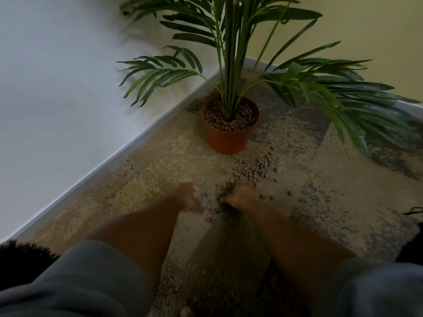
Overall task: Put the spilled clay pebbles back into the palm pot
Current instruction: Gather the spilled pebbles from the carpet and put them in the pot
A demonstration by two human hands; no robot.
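Pot: palm pot (230,136), round, tapered, smooth terracotta-orange plastic by the look of it; I see it standing upright on the far part of the carpet, in the corner where the two walls meet.
Filling: pot is filled to near the rim with brown, rounded, matt pebbles packed around the stems.
Plant: palm (231,53), thin green stems, long narrow glossy fronds spreading left and right over the floor.
Spill: clay pebbles (256,170), small brown balls with a rough surface; densest heap lies just near and right of the pot, thinning into a trail towards my hands, with a few strays further right.
Left hand (188,199): down on the carpet, left of the trail, fingers curved and loosely cupped beside pebbles; blur stops me telling whether it grips any.
Right hand (239,197): down on the carpet at the near end of the heap, fingers curled among pebbles; I cannot tell if it is closed on them.
Sleeves: grey ribbed knit fabric (91,277), pushed up, both forearms bare.
Floor: carpet (160,170), short speckled pile, tan with mottled grey patches.
Walls: pale smooth wall (57,76) at left with a grey skirting strip; yellowish wall at far right.
Writing: none that I can read on any item.
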